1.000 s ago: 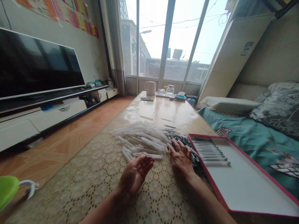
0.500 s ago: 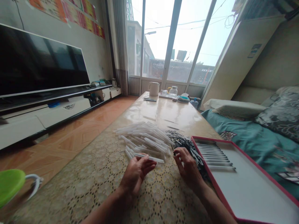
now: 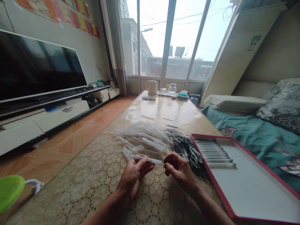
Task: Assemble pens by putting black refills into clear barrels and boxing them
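My left hand (image 3: 134, 174) pinches a white translucent pen barrel (image 3: 151, 160) between thumb and fingers, one end pointing right. Just off that end is my right hand (image 3: 180, 171), its fingertips pressed together; what they hold, if anything, is too small to make out. Beyond the left hand lies a loose heap of similar white pen barrels (image 3: 140, 134). Thin black pen refills (image 3: 184, 149) are piled to its right, behind my right hand. A red-rimmed shallow box (image 3: 255, 190) beside them holds a row of white pens with dark tips (image 3: 215, 153).
The table (image 3: 93, 184) has a flower-patterned cover. At its far end stand a beige kettle (image 3: 152, 87), a glass jug (image 3: 172, 89) and a tissue pack (image 3: 182, 95). A sofa (image 3: 236, 125) runs along the right. A green stool (image 3: 10, 190) stands at the lower left.
My right hand has lifted off the black refills, drawn its fingers together and moved left to the barrel's end. The left hand keeps the barrel in nearly the same place.
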`<state>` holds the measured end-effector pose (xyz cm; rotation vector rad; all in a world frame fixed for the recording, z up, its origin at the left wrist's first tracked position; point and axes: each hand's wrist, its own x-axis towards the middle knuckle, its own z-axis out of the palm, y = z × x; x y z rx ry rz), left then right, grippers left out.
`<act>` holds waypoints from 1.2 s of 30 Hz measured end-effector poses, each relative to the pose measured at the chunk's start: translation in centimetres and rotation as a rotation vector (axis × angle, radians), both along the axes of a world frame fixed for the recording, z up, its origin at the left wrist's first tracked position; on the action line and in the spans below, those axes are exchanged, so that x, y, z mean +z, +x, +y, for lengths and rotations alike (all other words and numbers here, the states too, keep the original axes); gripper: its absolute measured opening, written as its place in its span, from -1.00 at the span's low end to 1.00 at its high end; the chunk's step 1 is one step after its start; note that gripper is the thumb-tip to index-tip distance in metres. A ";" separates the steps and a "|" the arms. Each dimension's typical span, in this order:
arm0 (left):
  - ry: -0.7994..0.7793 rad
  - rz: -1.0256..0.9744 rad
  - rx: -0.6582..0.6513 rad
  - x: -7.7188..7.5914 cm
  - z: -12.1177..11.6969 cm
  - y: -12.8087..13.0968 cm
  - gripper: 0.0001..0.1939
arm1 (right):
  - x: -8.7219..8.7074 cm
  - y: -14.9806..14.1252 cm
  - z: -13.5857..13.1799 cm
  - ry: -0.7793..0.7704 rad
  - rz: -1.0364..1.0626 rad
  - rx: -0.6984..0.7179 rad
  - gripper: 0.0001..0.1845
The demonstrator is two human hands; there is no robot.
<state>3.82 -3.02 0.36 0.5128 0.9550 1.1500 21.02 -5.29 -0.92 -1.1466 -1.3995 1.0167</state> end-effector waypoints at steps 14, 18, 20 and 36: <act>0.031 -0.002 -0.018 0.2 0.0 0.1 -0.91 | -0.1 -0.4 0.1 -0.048 0.186 0.073 -0.83; 0.048 -0.012 -0.024 0.3 -0.1 0.0 -0.91 | -0.2 -0.2 0.2 -0.095 0.275 0.085 -0.77; 0.059 -0.017 -0.032 0.2 -0.1 0.0 -0.91 | -0.2 -0.1 0.3 -0.116 0.302 0.083 -0.74; 0.135 -0.071 -0.099 -0.6 -0.1 0.0 -0.88 | -0.9 0.1 0.1 -0.065 0.024 0.027 -0.61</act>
